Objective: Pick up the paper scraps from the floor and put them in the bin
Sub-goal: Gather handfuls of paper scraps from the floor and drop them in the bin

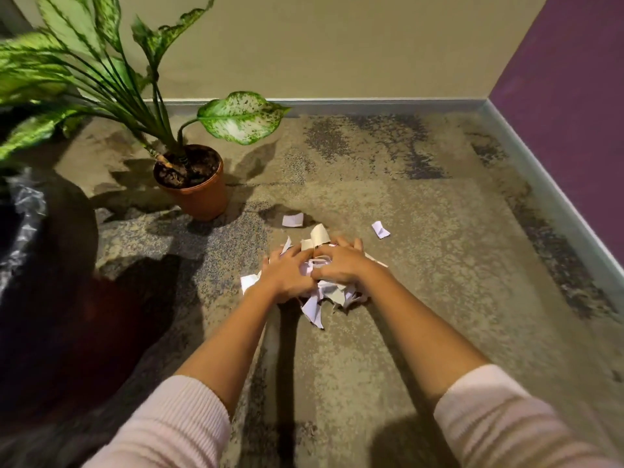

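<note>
A heap of white paper scraps (320, 298) lies on the carpet in the middle of the view. My left hand (287, 275) and my right hand (341, 265) press together on top of the heap, fingers curled into the scraps and clutching them. Some scraps stick out from under my palms. Two loose scraps lie apart beyond the heap: one (293, 220) straight ahead and one (380, 229) to the right. The bin (40, 265), dark with a clear plastic liner, stands at the left edge, only partly visible.
A potted plant in a brown pot (199, 190) stands just left of and beyond the heap, its leaves spreading to the upper left. A beige wall runs across the back. A purple wall with a skirting board (553, 197) borders the right side.
</note>
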### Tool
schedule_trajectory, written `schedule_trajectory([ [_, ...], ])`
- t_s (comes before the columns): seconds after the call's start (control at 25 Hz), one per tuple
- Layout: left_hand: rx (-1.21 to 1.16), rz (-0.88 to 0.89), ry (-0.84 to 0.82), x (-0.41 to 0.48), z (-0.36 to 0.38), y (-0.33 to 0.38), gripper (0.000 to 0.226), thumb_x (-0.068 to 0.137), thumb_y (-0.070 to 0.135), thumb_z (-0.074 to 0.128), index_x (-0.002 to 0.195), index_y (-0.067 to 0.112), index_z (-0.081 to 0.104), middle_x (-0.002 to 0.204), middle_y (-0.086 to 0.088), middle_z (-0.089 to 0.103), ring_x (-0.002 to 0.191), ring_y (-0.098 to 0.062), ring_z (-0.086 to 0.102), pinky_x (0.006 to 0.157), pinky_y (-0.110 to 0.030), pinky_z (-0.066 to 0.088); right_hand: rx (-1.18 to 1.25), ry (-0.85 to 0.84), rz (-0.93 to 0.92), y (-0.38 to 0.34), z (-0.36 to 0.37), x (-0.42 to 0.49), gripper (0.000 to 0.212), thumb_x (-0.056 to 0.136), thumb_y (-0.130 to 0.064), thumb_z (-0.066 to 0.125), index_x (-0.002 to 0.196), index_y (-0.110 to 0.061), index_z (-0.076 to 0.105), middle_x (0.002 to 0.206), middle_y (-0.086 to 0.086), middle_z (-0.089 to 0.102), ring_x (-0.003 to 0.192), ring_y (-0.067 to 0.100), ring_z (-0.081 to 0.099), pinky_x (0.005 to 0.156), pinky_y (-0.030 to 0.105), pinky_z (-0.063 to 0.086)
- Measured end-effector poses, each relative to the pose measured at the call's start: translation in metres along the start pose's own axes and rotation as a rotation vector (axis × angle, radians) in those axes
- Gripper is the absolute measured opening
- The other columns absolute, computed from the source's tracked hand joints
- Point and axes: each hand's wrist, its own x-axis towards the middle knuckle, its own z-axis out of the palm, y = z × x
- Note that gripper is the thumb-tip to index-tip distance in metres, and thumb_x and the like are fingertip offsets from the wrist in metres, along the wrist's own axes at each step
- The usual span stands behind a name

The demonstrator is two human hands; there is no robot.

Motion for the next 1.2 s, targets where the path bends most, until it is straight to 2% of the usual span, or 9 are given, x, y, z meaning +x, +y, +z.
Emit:
schedule_trajectory([
  [0.08,0.011,0.028,-0.029,-0.025,0.012,0.002,0.081,0.077,0.048,0.06,0.15,0.039,0.027,0.163,0.004,0.015,0.147,-0.035,0.009,0.115,-0.057,0.01,-0.002,-0.01,0.001,0.004,0.015,-0.032,0.063,0.075,-0.049,0.066,0.135,-0.048,0.046,0.158,0.006,0.017,0.143,0.038,0.006,0.117,0.051,0.015],
  [0.24,-0.08,0.081,-0.104,-0.067,0.021,0.0,0.078,0.075,0.044,0.061,0.148,0.038,0.033,0.159,0.002,0.024,0.142,-0.033,0.022,0.114,-0.049,0.024,0.032,-0.084,-0.043,0.017,0.029,-0.078,0.075,0.074,-0.05,0.074,0.141,-0.044,0.041,0.158,0.004,0.02,0.145,0.035,0.006,0.118,0.051,0.016],
  [0.32,-0.135,0.099,-0.069,-0.082,0.019,-0.004,0.084,0.074,0.046,0.065,0.149,0.039,0.029,0.16,0.003,0.022,0.142,-0.032,0.026,0.114,-0.046,0.027,0.121,-0.06,-0.054,0.024,0.025,-0.092,0.08,0.07,-0.054,0.077,0.141,-0.041,0.041,0.153,0.006,0.031,0.143,0.032,0.015,0.115,0.046,0.019],
  [0.4,-0.098,0.074,-0.061,-0.095,0.018,-0.008,0.103,0.068,0.06,0.072,0.152,0.041,0.015,0.163,0.005,0.009,0.146,-0.035,0.018,0.115,-0.054,0.02,0.111,-0.002,-0.062,0.033,0.019,-0.102,0.089,0.066,-0.057,0.078,0.143,-0.039,0.038,0.151,0.006,0.034,0.14,0.031,0.02,0.114,0.046,0.022],
  [0.56,0.153,-0.059,-0.151,-0.112,0.022,-0.015,0.15,0.042,0.08,0.076,0.15,0.039,-0.019,0.161,-0.008,-0.02,0.147,-0.044,-0.004,0.114,-0.064,0.011,-0.016,-0.034,0.012,0.05,0.01,-0.11,0.126,0.048,-0.07,0.081,0.15,-0.046,0.011,0.16,0.004,0.011,0.145,0.038,0.005,0.114,0.058,0.02],
  [0.76,0.316,-0.063,-0.059,-0.11,0.041,-0.011,0.157,0.045,0.068,0.084,0.148,0.033,-0.029,0.16,-0.015,-0.02,0.147,-0.045,-0.004,0.111,-0.07,0.017,-0.12,-0.185,0.139,0.051,0.031,-0.108,0.156,0.034,-0.069,0.085,0.144,-0.046,-0.023,0.161,0.01,-0.016,0.145,0.042,-0.017,0.114,0.065,0.016],
  [0.92,0.314,0.015,-0.025,-0.097,0.038,-0.003,0.148,0.053,0.052,0.088,0.149,0.035,-0.023,0.16,-0.015,-0.012,0.144,-0.047,0.002,0.112,-0.064,0.019,-0.121,-0.102,0.039,0.039,0.041,-0.097,0.155,0.038,-0.057,0.09,0.143,-0.047,-0.025,0.16,0.007,-0.012,0.144,0.04,-0.016,0.112,0.065,0.02],
  [1.04,0.298,0.078,-0.041,-0.089,0.037,-0.002,0.134,0.056,0.047,0.088,0.153,0.036,-0.003,0.156,-0.013,0.003,0.139,-0.048,0.011,0.114,-0.058,0.026,-0.091,-0.071,-0.042,0.027,0.049,-0.093,0.149,0.035,-0.053,0.089,0.141,-0.053,-0.015,0.155,0.0,0.001,0.141,0.036,-0.004,0.108,0.063,0.03],
  [1.2,0.081,0.073,0.024,-0.084,0.041,-0.003,0.086,0.073,0.036,0.078,0.145,0.033,0.032,0.145,-0.007,0.024,0.134,-0.041,0.023,0.11,-0.05,0.032,-0.074,-0.046,-0.105,0.019,0.057,-0.093,0.124,0.042,-0.044,0.087,0.141,-0.048,0.013,0.144,0.0,0.015,0.133,0.032,0.009,0.102,0.058,0.039],
])
